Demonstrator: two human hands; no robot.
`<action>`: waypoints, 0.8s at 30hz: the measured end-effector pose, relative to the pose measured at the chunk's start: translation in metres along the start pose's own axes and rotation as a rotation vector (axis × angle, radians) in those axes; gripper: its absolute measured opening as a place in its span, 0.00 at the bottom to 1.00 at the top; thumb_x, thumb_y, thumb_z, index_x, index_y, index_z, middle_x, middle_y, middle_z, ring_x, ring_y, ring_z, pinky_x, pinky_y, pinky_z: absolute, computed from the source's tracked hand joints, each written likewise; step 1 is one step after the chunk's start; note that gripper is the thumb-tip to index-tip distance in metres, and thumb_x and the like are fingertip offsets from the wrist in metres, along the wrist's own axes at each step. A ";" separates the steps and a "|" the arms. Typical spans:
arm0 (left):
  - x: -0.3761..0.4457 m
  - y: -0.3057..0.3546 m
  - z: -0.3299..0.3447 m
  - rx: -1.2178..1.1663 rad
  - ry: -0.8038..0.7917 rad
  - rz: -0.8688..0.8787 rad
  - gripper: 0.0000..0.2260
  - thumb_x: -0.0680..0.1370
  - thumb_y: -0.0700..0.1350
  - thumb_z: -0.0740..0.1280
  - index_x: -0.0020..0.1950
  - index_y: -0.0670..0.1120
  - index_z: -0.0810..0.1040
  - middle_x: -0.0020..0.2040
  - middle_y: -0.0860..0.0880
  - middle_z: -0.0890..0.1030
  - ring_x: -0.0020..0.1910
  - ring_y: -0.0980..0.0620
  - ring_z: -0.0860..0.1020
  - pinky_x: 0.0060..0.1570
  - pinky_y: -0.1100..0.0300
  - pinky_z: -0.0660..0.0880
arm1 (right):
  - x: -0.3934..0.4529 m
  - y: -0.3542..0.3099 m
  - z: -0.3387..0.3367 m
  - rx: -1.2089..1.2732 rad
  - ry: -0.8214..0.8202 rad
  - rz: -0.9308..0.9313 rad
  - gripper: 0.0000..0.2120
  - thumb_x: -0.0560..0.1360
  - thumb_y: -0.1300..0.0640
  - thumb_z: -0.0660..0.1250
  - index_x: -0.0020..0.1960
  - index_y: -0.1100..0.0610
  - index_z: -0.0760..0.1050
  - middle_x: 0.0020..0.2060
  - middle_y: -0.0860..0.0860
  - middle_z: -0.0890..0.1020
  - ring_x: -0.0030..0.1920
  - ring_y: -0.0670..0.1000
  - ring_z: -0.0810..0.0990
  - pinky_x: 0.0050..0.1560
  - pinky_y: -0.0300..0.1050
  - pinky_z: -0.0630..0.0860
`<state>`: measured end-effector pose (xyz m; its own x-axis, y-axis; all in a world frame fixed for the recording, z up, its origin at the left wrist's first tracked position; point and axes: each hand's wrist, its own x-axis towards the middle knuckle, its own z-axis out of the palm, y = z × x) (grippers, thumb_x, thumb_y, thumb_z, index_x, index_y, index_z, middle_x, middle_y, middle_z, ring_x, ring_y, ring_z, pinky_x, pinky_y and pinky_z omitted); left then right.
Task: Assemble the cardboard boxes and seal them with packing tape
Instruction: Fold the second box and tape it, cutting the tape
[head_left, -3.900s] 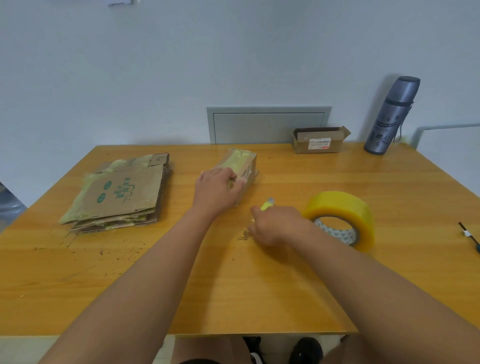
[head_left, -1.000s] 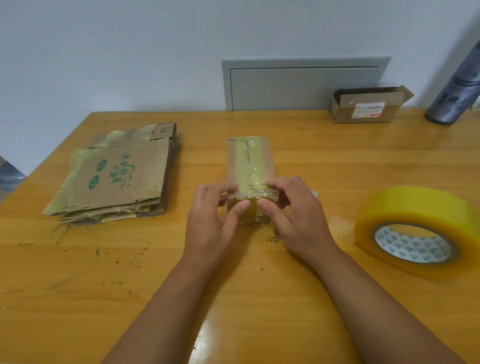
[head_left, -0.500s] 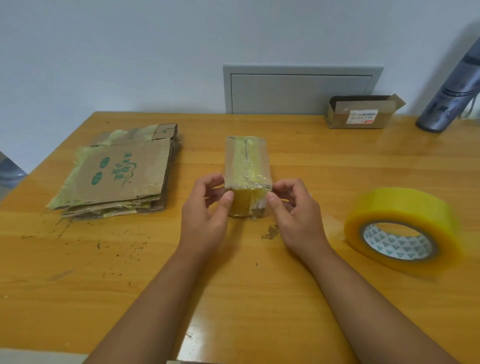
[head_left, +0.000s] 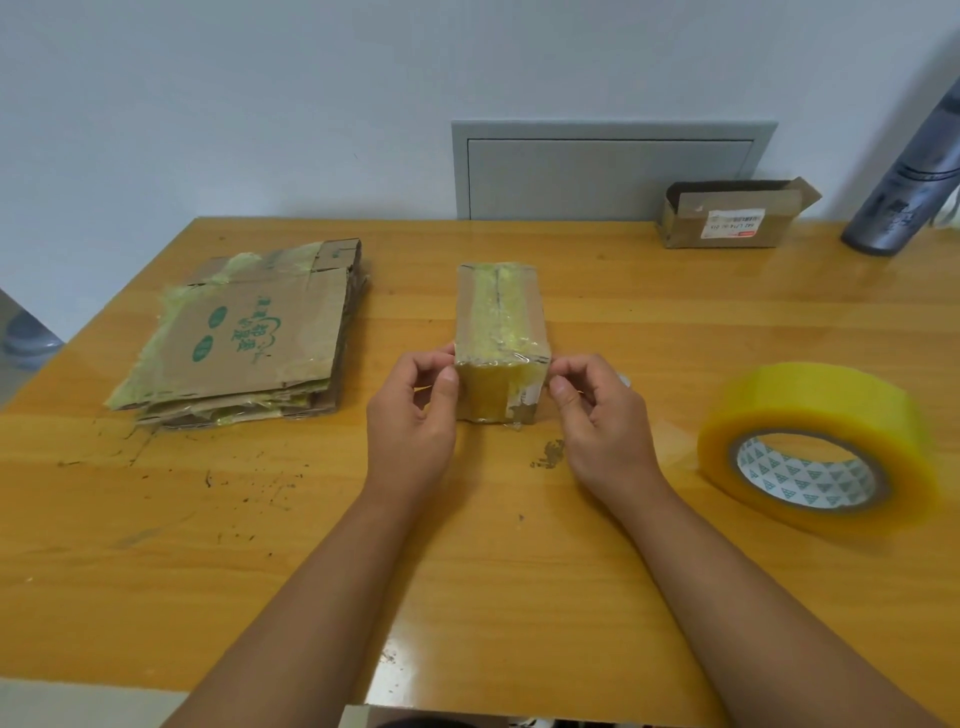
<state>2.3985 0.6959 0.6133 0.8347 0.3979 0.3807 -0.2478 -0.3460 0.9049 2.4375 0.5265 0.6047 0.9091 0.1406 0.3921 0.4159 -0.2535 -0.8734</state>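
Both thumbs have slid off the taped end to the edges; the left hand (head_left: 410, 410) and right hand (head_left: 605, 423) now pinch the box (head_left: 500, 332) — mid-bench (head_left: 519, 571). Sealing looks finished.

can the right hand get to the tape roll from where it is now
Probably yes. The tape roll lies flat on the table, just to the outer side of the right hand, with only bare wood between them. That hand would first have to let go of the taped box.

Orange wooden table (head_left: 675, 322), grey wall panel (head_left: 613, 171), grey-blue flask (head_left: 906, 182) at the table's far right corner
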 end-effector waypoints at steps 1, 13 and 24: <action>0.000 0.000 0.001 0.006 0.007 -0.005 0.05 0.81 0.35 0.63 0.51 0.42 0.78 0.53 0.48 0.82 0.49 0.65 0.78 0.46 0.72 0.72 | 0.000 0.000 0.000 0.008 -0.003 0.006 0.13 0.80 0.65 0.63 0.50 0.46 0.74 0.45 0.40 0.81 0.46 0.40 0.79 0.48 0.31 0.74; -0.004 0.005 0.003 -0.042 0.046 -0.132 0.10 0.75 0.32 0.68 0.44 0.47 0.76 0.53 0.56 0.80 0.50 0.66 0.80 0.45 0.71 0.75 | -0.001 -0.002 0.003 0.089 0.002 0.030 0.07 0.74 0.63 0.68 0.41 0.52 0.77 0.50 0.41 0.83 0.50 0.44 0.82 0.51 0.37 0.77; -0.004 -0.001 0.000 0.026 -0.016 -0.005 0.07 0.74 0.37 0.62 0.42 0.48 0.76 0.53 0.51 0.82 0.52 0.61 0.80 0.44 0.52 0.79 | 0.004 0.000 -0.004 -0.006 0.010 -0.069 0.08 0.76 0.70 0.65 0.45 0.57 0.75 0.40 0.52 0.80 0.41 0.50 0.78 0.42 0.37 0.74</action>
<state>2.3950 0.6948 0.6110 0.8436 0.3866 0.3726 -0.2305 -0.3660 0.9016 2.4410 0.5234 0.6077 0.8786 0.1481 0.4540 0.4774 -0.2498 -0.8425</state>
